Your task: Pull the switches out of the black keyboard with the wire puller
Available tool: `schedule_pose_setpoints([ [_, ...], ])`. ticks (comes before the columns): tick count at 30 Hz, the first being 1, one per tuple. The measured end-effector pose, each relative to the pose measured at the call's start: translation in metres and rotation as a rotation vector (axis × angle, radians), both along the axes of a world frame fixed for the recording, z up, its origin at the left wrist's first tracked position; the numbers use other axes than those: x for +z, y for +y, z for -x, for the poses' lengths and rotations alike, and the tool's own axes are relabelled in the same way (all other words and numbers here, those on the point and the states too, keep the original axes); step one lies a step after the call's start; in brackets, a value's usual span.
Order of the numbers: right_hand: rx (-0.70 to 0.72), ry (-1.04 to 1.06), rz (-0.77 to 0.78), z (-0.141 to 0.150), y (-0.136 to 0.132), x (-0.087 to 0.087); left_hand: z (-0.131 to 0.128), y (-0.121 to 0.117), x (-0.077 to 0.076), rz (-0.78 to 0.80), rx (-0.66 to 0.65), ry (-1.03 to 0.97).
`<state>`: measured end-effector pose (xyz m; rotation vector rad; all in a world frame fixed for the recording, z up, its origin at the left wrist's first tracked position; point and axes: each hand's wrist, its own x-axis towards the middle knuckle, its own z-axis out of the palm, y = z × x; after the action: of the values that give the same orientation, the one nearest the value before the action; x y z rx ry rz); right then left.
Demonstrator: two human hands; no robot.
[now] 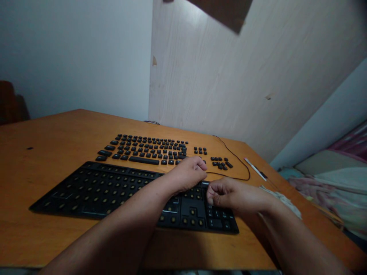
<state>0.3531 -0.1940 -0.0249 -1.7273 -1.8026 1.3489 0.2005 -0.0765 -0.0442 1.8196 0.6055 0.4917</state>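
A black keyboard (114, 191) lies on the table, most of its keycaps off and its small yellowish key posts bare. Some keycaps sit on the number pad (216, 223) at its right end. My left hand (190, 173) is over the keyboard's back edge, right of the middle, with its fingers curled together; what they hold, if anything, is hidden. At the top of the number pad, my right hand (225, 194) has thumb and fingers pinched together. Anything between those fingertips is hidden too. Behind the keyboard, loose black keycaps (143, 161) stand in rows laid out like a keyboard.
Small groups of keycaps (220, 164) lie farther right on the wooden table (57, 141). A black cable (243, 162) curves behind my right hand. Beyond it are a white stick-like thing (255, 169) and a pale cloth (283, 199). A wall (200, 84) rises behind the table.
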Motion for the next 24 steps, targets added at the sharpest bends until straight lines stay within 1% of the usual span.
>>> schedule_pose_setpoints([
  [8,-0.036,0.039,-0.019,0.0016,0.0006,-0.0015,-0.0004,0.0019,-0.0027,-0.001,-0.004,-0.008],
  [15,-0.011,0.023,0.021,0.0034,0.0021,0.0032,0.0000,0.0017,-0.0029,0.015,-0.020,-0.023],
  [19,-0.009,0.032,0.033,0.0020,0.0034,0.0005,-0.0001,0.0019,-0.0023,0.001,-0.013,-0.015],
  [24,0.006,0.033,0.009,-0.0042,0.0003,-0.0041,0.0002,0.0018,-0.0006,-0.006,-0.015,0.014],
])
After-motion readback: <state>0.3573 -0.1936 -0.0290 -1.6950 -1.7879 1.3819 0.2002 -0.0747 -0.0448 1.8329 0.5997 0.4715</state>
